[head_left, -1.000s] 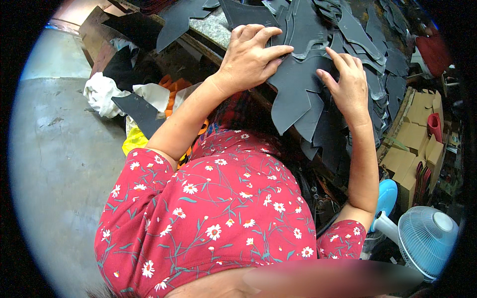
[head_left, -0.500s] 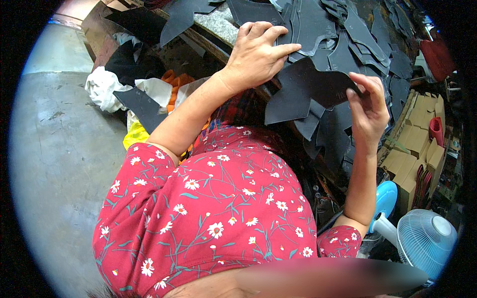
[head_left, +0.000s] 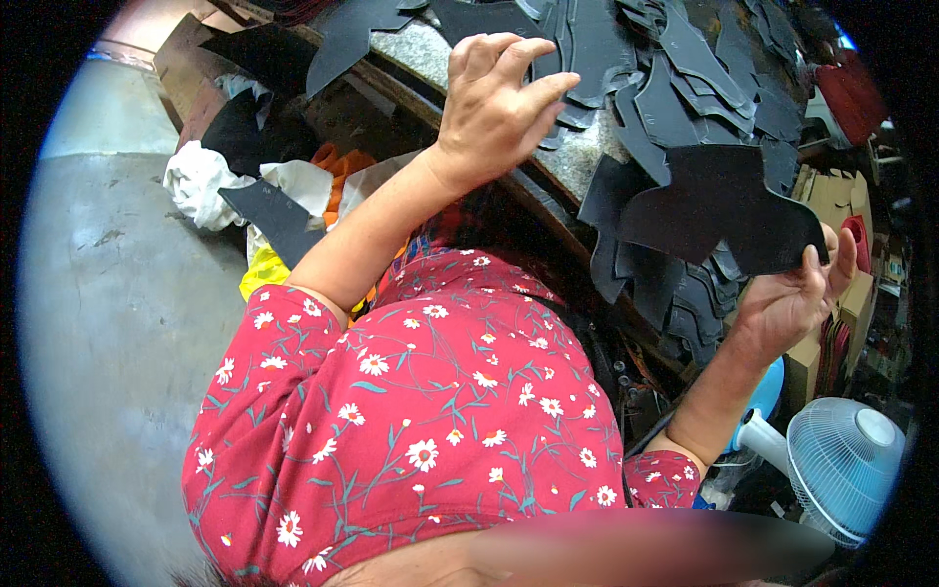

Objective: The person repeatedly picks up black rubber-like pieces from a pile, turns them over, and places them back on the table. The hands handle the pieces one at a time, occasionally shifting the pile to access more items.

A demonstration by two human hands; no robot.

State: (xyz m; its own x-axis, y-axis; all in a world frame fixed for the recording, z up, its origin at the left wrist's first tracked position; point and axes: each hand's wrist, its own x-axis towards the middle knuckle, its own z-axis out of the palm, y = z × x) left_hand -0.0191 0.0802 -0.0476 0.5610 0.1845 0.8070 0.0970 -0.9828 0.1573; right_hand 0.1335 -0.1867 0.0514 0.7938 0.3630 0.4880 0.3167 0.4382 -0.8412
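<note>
A flat black cut-out piece [head_left: 724,215] with curved, lobed edges is pinched at its right corner by my right hand [head_left: 787,293], between thumb and fingers. It is held out over the right part of the work table and hides some of the pieces beneath it. My left hand [head_left: 499,103] is raised at the near edge of the table, its fingers bent but apart, with nothing seen in them. Beyond the left hand lie many overlapping black cut-out pieces [head_left: 597,59]. A smaller stack of black pieces [head_left: 699,313] sits below the held one.
White cloth [head_left: 201,181], orange and yellow fabric and a loose black piece [head_left: 274,217] lie left of the table's wooden edge [head_left: 391,93]. Cardboard boxes [head_left: 831,205] stand at the right. A blue-and-white fan [head_left: 846,470] is near my right elbow.
My right hand has moved right and nearer to me, carrying the black piece away from the left hand. A pale patch of tabletop now shows between them. The left hand has shifted slightly left.
</note>
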